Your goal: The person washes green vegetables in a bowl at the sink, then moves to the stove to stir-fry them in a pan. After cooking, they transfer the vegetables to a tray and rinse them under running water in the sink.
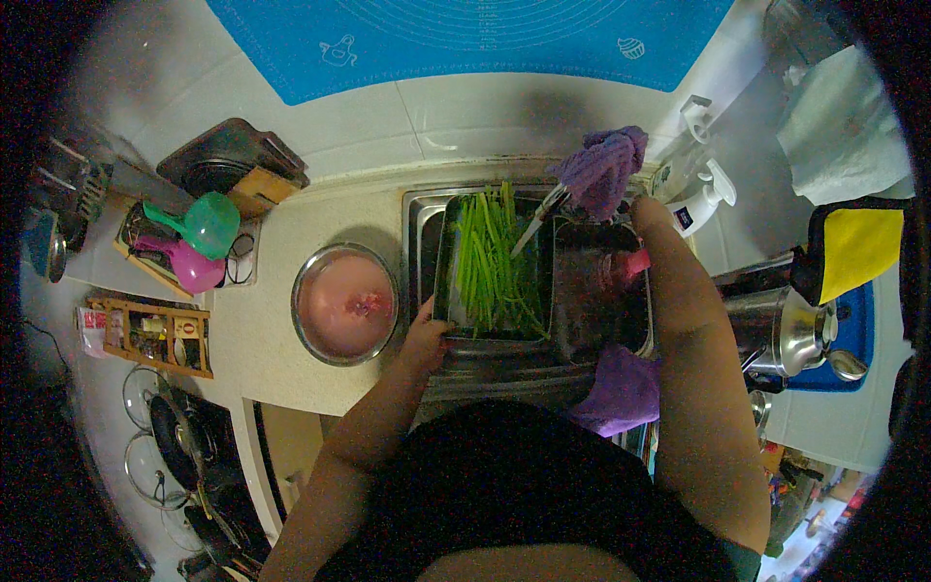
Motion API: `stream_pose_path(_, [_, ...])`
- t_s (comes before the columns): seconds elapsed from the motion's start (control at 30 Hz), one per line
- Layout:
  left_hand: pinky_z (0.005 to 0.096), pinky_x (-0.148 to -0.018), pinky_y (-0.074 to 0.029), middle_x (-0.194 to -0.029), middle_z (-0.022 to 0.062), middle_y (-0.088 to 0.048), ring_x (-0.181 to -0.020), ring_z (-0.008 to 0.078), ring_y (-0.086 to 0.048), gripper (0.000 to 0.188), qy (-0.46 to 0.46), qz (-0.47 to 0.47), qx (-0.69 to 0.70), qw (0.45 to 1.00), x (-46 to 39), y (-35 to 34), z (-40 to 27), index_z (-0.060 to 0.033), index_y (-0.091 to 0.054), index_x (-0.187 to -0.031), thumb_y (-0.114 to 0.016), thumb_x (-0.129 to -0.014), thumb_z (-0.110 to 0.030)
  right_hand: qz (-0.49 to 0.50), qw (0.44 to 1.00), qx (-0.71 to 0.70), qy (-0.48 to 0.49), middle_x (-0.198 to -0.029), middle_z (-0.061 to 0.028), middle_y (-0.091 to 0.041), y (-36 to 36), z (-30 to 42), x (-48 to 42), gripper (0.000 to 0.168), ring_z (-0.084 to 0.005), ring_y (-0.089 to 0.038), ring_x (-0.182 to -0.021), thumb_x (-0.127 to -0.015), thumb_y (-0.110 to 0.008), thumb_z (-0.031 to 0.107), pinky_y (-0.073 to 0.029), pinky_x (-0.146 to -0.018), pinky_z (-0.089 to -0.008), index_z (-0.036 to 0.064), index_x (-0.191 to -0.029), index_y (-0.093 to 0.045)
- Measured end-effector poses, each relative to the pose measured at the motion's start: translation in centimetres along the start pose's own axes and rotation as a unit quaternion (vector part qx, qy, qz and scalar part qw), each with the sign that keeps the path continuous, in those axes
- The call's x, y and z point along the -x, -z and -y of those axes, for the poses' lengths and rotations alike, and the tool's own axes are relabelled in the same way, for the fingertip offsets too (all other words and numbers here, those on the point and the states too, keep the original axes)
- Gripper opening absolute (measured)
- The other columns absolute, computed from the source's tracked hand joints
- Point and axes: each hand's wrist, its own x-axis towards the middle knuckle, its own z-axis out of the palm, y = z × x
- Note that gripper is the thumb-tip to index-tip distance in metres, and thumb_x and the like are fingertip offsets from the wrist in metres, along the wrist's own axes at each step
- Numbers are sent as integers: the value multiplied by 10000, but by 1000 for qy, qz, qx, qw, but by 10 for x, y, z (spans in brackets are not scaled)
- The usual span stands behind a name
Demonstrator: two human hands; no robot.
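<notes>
My left hand [428,340] grips the near left corner of a dark rectangular tray [441,291] in the stainless steel sink [416,207]. Long green vegetable stalks [486,254] lie lengthwise in the tray. Over its right side slants a metal faucet spout [542,218], with a purple cloth [604,171] wrapped around the base. My right hand [649,212] is at the sink's far right corner, beside the cloth; its fingers are mostly hidden, so any hold is unclear. Below it, a pink object [637,260] shows in the dark right-hand part of the sink.
Left of the sink stands a metal bowl [294,305] of pinkish liquid with a reddish lump. Green [214,224] and pink [200,265] scoops lie farther left. A white spray bottle [702,207] stands at right, near a metal canister [782,324]. A purple towel [622,393] hangs at the sink's front.
</notes>
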Motion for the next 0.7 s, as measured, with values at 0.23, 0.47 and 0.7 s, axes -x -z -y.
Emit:
stream_pose_path(0.23, [398, -749, -525, -1102, 104, -580, -939, 257, -594, 579, 39, -23, -27, 999, -12, 19, 14, -106, -384, -1309, -516, -767, 47, -26, 999, -9, 30, -964, -189, -649, -32, -20, -29, 237, -339, -630, -910, -793, -579, 152, -501, -770, -431, 31, -992, -619])
stream_pose_path(0.47, [411, -771, -518, -1093, 104, -582, -934, 268, -587, 600, 63, -16, -9, 998, -3, 8, 4, -125, -370, -1321, -519, -768, 57, 63, 985, 73, 144, -994, -175, -639, -54, -54, -68, 275, -331, -620, -884, -793, -605, 218, -494, -747, -442, 30, -994, -607])
stream_pose_path(0.7, [437, -714, -507, -1148, 123, -552, -942, 286, -580, 646, 67, -41, -16, 997, -11, 34, 29, -148, -332, -1350, -472, -763, 84, -68, 955, -124, 259, -941, -166, -629, -19, -6, -5, 251, -334, -595, -888, -771, -608, 159, -474, -746, -453, 39, -991, -612])
